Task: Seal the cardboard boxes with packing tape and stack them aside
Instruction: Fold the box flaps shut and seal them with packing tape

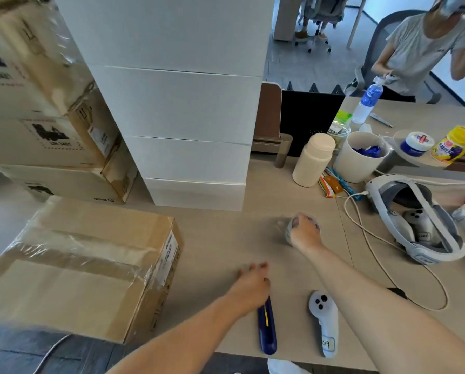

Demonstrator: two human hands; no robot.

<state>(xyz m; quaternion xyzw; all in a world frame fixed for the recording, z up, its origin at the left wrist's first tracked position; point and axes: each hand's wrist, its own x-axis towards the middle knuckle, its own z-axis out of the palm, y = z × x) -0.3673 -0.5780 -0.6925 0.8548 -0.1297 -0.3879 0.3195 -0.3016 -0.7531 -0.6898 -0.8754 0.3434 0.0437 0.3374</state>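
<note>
The cardboard box [72,265] at the near edge of the desk [226,238] carries clear tape along its top seam and down its right end, so its sealing looks done or nearly done; it is not yet stacked. Behind the box stands a pile of brown cartons [50,130], probably those already set aside, and behind the box to its right a column of white boxes [185,130]. Well right of the box, the right hand [304,233] is closed round the tape roll [288,230], which is blurred. Nearer the box, the left hand [253,282] lies with fingers loosely stretched over the tip of a blue knife [266,327], gripping nothing that shows. What seems left is lifting the box onto the pile
</note>
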